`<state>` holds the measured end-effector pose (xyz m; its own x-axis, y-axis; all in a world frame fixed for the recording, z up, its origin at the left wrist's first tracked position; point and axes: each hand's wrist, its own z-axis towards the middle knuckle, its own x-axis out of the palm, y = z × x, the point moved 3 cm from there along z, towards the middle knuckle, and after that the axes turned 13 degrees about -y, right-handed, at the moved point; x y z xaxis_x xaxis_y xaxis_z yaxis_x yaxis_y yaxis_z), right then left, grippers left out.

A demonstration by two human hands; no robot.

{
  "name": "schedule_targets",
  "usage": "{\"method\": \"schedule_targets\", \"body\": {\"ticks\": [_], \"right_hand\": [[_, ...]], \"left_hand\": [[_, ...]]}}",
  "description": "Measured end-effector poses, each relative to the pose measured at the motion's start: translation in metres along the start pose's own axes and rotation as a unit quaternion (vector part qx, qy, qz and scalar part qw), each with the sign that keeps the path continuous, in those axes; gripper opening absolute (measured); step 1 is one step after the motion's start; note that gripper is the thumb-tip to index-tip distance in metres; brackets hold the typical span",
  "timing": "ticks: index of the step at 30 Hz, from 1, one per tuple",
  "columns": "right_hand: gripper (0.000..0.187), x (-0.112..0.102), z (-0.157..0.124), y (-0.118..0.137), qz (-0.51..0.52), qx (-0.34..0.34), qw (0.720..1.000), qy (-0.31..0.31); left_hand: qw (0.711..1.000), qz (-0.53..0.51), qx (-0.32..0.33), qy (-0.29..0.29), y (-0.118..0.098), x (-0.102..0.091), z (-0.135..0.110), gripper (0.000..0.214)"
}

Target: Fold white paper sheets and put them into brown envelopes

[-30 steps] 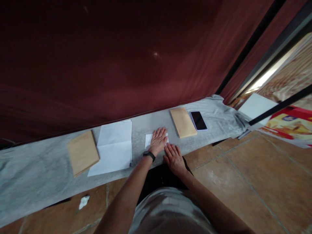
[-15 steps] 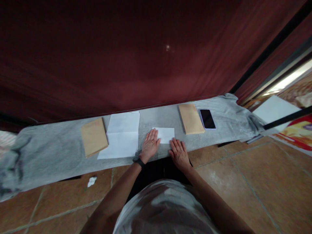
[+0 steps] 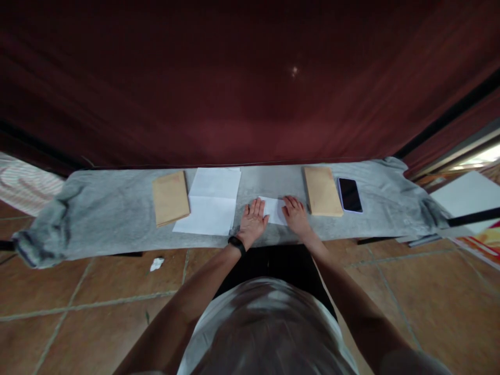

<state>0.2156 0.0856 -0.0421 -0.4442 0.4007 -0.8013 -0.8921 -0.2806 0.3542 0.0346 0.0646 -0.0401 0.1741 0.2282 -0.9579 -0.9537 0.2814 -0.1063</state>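
A small folded white paper (image 3: 274, 210) lies on the grey cloth between my hands. My left hand (image 3: 253, 221) is open and rests flat on the paper's left end, its fingers pointing away from me. On the other end lies my right hand (image 3: 297, 215), fingers somewhat bent and spread, covering the right edge of the paper. Left of my hands are larger white sheets (image 3: 213, 200) with a crease across them. Brown envelopes (image 3: 171, 199) overlap those sheets at their left side. A second brown envelope stack (image 3: 322, 191) lies just right of my right hand.
The grey cloth (image 3: 113, 208) covers a long narrow bench against a dark red panel (image 3: 234, 104). A phone (image 3: 350, 195) lies beside the right envelopes. A crumpled white scrap (image 3: 157, 264) is on the tiled floor (image 3: 128, 281). A white board (image 3: 469, 200) stands far right.
My right hand has moved forward from the paper's near right corner onto its right end. My left hand stays on the left end. The whole view has shifted.
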Motion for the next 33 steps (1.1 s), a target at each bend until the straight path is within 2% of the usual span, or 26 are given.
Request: {"method": "schedule_targets", "body": {"ticks": [4, 7, 10, 13, 18, 20, 22, 25, 29, 33], "right_hand": [[0.041, 0.008, 0.018, -0.005, -0.001, 0.014, 1.0, 0.014], [0.03, 0.009, 0.027, -0.01, 0.03, 0.045, 0.998, 0.024], [0.025, 0.003, 0.035, -0.01, 0.071, 0.053, 0.996, 0.032], [0.022, -0.015, 0.043, -0.005, 0.13, 0.049, 0.99, 0.001], [0.021, -0.055, 0.044, 0.006, 0.235, 0.018, 0.969, -0.077], [0.019, -0.061, 0.037, 0.007, 0.239, 0.004, 0.968, -0.072], [0.019, -0.057, 0.024, 0.005, 0.231, 0.002, 0.972, -0.049], [0.023, -0.043, -0.001, -0.002, 0.213, 0.003, 0.977, -0.014], [0.028, -0.034, -0.028, -0.011, 0.203, -0.015, 0.979, 0.018], [0.035, -0.039, -0.043, -0.014, 0.176, -0.041, 0.981, 0.071]], "left_hand": [[1.0, -0.001, -0.015, 0.011, -0.003, 0.0, -0.001, 0.064], [1.0, -0.019, -0.004, -0.006, -0.002, -0.004, -0.005, 0.064], [0.996, -0.064, 0.01, -0.059, 0.004, -0.014, -0.011, 0.065], [0.982, -0.129, -0.005, -0.134, 0.015, -0.022, -0.017, 0.065], [0.93, -0.246, -0.11, -0.249, 0.035, -0.023, -0.031, 0.057], [0.91, -0.272, -0.145, -0.276, 0.04, -0.022, -0.036, 0.055], [0.902, -0.285, -0.153, -0.285, 0.041, -0.024, -0.04, 0.055], [0.926, -0.268, -0.107, -0.243, 0.032, -0.028, -0.038, 0.053], [0.98, -0.165, 0.006, -0.114, 0.001, -0.025, -0.032, 0.048], [0.993, -0.095, 0.058, -0.034, -0.029, -0.017, -0.031, 0.051]]}}
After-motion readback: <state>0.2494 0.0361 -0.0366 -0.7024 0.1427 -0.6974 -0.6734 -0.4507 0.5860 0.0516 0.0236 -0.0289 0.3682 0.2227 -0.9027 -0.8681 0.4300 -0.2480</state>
